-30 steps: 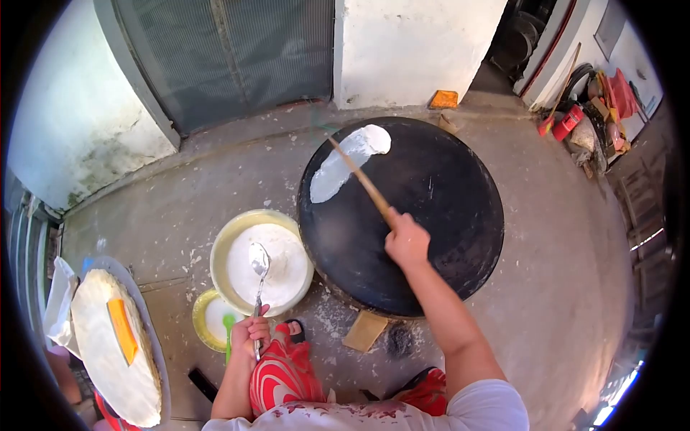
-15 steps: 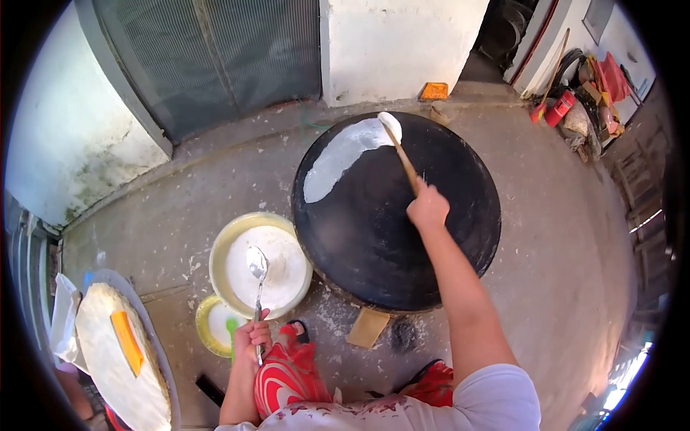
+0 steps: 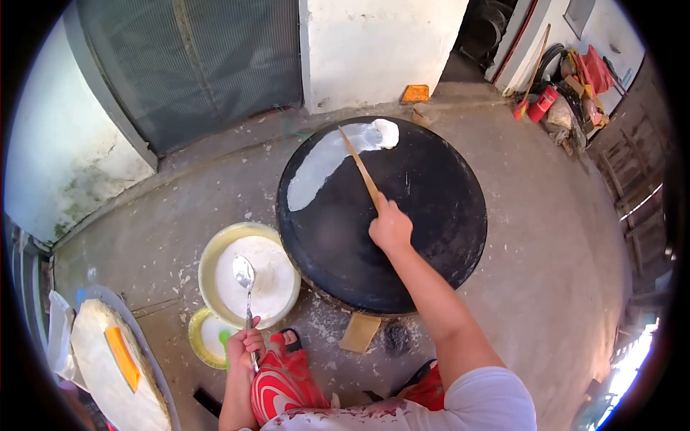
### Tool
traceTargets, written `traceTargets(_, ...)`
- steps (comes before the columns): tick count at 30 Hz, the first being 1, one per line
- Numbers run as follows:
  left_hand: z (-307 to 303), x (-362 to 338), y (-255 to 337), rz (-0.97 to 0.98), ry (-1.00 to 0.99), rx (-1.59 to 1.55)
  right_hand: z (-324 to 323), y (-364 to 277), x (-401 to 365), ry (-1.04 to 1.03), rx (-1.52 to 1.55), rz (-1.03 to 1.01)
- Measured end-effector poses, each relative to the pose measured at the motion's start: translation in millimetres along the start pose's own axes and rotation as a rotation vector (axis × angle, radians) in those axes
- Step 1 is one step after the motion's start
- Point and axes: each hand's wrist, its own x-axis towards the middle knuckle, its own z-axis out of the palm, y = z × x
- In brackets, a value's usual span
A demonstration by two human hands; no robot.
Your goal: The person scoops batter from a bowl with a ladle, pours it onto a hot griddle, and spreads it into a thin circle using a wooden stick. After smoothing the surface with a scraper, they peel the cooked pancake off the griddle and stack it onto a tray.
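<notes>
My right hand (image 3: 391,227) is closed round the end of a flat wooden spreader (image 3: 364,176), held out over a large round black griddle (image 3: 431,237). The spreader's tip lies over a thin band of white batter (image 3: 316,171) along the griddle's far left side. A thicker mound of batter (image 3: 387,133) sits at the band's right end. My left hand (image 3: 246,343) grips the handle of a metal spoon (image 3: 244,271). The spoon's bowl is above a pale tub (image 3: 208,269) of white batter, left of the griddle.
A small yellow bowl (image 3: 195,345) with a green utensil stands beside the tub. At lower left, a stack of flat pale rounds (image 3: 108,366) carries an orange scraper (image 3: 122,359). A tan block (image 3: 359,332) lies by the griddle's near edge. Clutter with a red bottle (image 3: 543,103) is at upper right.
The spreader's tip has moved left from the thick batter mound onto the thin band, and my right hand has shifted left. My left hand still holds the spoon. The view has shifted slightly.
</notes>
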Motion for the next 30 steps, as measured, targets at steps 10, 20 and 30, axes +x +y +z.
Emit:
traceTargets(10, 1, -1, 1, 0.010, 0.002, 0.000, 3, 22, -37, 0.004, -0.053, -0.117)
traceTargets(20, -1, 3, 3, -0.006, 0.010, 0.000, -22, 18, -15, -0.035, -0.045, 0.091)
traceTargets(30, -3, 3, 4, -0.021, 0.013, 0.022, -18, 36, -47, -0.034, -0.135, 0.041)
